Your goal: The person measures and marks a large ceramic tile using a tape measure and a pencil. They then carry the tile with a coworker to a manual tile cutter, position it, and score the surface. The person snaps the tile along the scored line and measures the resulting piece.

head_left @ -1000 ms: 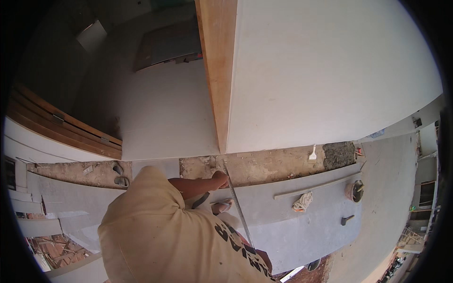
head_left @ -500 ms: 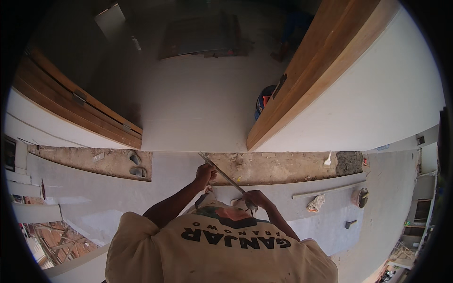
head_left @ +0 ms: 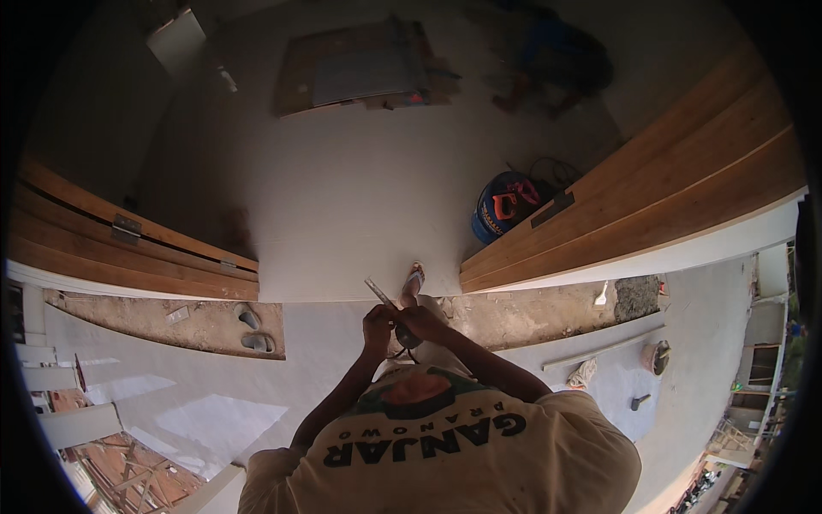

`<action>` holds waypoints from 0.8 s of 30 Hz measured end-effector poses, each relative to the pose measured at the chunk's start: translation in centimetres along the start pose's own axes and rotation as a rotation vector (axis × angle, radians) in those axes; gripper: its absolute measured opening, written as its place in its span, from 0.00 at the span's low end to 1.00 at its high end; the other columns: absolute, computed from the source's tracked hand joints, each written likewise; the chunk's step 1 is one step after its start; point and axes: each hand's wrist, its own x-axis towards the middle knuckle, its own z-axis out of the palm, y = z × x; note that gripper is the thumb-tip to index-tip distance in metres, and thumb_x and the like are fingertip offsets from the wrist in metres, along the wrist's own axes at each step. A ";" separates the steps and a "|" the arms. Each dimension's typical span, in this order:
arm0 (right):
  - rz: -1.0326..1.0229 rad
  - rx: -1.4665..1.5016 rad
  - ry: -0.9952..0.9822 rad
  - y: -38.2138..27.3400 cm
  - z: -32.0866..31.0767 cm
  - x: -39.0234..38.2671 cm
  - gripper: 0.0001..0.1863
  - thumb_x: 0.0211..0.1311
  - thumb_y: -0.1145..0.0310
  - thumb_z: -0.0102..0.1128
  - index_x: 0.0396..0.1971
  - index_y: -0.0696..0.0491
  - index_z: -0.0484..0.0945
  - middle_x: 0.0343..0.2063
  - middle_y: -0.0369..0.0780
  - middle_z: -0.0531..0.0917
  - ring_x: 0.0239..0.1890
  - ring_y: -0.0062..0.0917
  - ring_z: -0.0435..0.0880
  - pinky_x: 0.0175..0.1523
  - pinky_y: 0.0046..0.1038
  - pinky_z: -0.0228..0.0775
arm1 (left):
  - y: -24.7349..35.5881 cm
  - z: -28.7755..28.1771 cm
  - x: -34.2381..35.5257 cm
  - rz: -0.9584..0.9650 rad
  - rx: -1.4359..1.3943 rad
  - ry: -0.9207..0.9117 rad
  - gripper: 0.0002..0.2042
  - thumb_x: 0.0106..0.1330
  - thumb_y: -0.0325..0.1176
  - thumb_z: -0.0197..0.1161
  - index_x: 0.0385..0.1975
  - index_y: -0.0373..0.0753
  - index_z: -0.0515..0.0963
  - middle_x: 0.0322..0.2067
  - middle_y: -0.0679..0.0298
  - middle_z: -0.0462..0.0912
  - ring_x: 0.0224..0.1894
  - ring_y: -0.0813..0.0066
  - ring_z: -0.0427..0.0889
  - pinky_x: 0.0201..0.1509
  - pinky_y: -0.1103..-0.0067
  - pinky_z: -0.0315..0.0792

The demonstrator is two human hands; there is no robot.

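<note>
My two hands are close together in front of my body, below the door opening. My right hand is closed on a tape measure, and a short length of its blade sticks out past the fingers toward the floor ahead. The dark case, partly hidden, shows under that hand with a black loop hanging from it. My left hand is closed beside the right one, at the blade; its fingertips are too small to make out, but they seem to pinch the blade.
Wooden door frames flank the opening. Inside stand a blue bucket with an orange-handled tool, a stack of boards and a crouching person. My sandalled foot is at the threshold. Grey sandals, a cloth and a pail lie outside.
The long stretch of blade between my hands has shortened, and my right hand has come up beside the left. I have moved toward the doorway, with one foot now at the threshold.
</note>
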 end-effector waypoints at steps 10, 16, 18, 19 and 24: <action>-0.025 -0.121 0.043 4.3 -17.9 21.4 0.24 0.76 0.55 0.34 0.41 0.55 0.79 0.32 0.49 0.84 0.37 0.41 0.84 0.45 0.40 0.75 | 12.5 7.1 23.0 0.070 0.063 0.043 0.15 0.73 0.44 0.51 0.42 0.38 0.77 0.36 0.63 0.80 0.40 0.73 0.80 0.44 0.76 0.75; 0.272 0.342 0.204 2.2 -33.1 29.4 0.27 0.69 0.47 0.47 0.41 0.59 0.78 0.36 0.48 0.84 0.37 0.37 0.85 0.46 0.36 0.75 | 23.9 15.1 34.7 -0.151 -0.162 0.032 0.14 0.71 0.39 0.47 0.45 0.36 0.75 0.40 0.62 0.78 0.42 0.72 0.79 0.45 0.75 0.75; 0.310 0.399 0.247 2.5 -36.9 31.4 0.26 0.68 0.47 0.52 0.42 0.59 0.78 0.35 0.46 0.83 0.36 0.33 0.85 0.41 0.33 0.76 | 25.5 16.4 38.3 -0.186 -0.264 -0.071 0.13 0.72 0.37 0.45 0.45 0.37 0.74 0.40 0.61 0.78 0.42 0.70 0.79 0.45 0.72 0.75; 0.326 0.425 0.242 2.9 -38.6 32.6 0.25 0.68 0.48 0.54 0.42 0.58 0.78 0.34 0.44 0.83 0.34 0.29 0.84 0.37 0.30 0.76 | 26.6 16.9 40.2 -0.220 -0.335 -0.118 0.13 0.72 0.37 0.44 0.44 0.38 0.73 0.40 0.61 0.78 0.42 0.69 0.79 0.44 0.72 0.76; 0.308 0.535 0.220 6.5 -47.3 37.6 0.23 0.68 0.51 0.56 0.42 0.59 0.77 0.31 0.41 0.82 0.29 0.24 0.83 0.31 0.25 0.76 | 30.6 21.2 50.4 -0.291 -0.541 -0.328 0.11 0.74 0.37 0.41 0.40 0.39 0.70 0.37 0.58 0.79 0.38 0.64 0.81 0.41 0.68 0.77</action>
